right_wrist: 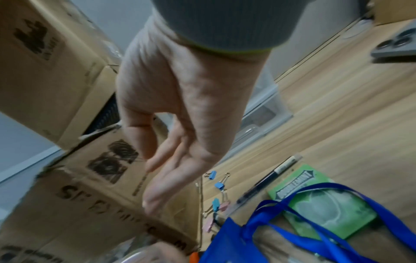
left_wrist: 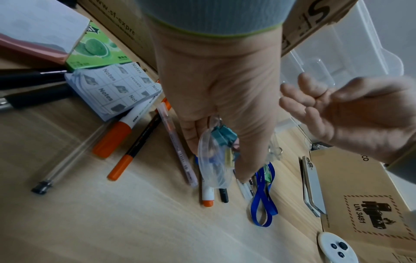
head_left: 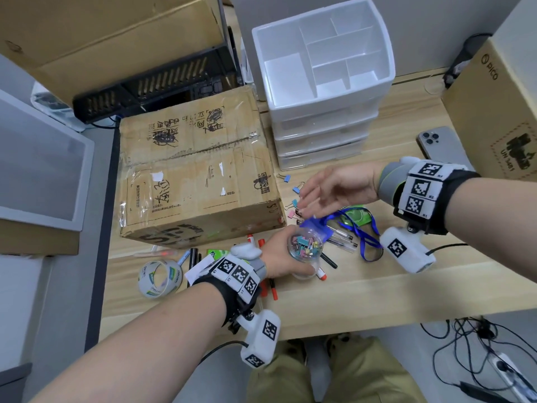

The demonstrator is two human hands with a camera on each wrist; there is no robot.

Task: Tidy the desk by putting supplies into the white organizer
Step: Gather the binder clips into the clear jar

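The white organizer [head_left: 319, 105] stands at the back of the desk, its top compartments empty and its drawers shut. My left hand [head_left: 286, 257] grips a clear plastic jar [head_left: 305, 246] full of coloured binder clips, low over the pens; in the left wrist view the jar [left_wrist: 213, 160] shows between my fingers. Just above and behind the jar hovers my right hand [head_left: 315, 199], fingers straight and holding nothing, as the right wrist view confirms [right_wrist: 171, 151]. Loose binder clips [head_left: 290, 184] [right_wrist: 219, 185] lie on the wood under its fingertips.
A large taped cardboard box [head_left: 197, 170] fills the left of the desk. Markers and pens [head_left: 340, 241], a blue lanyard [head_left: 366, 237] over a green gum pack [right_wrist: 326, 204], a notes pad [left_wrist: 112, 89], a tape roll [head_left: 159, 275] and a phone [head_left: 441, 144] lie around.
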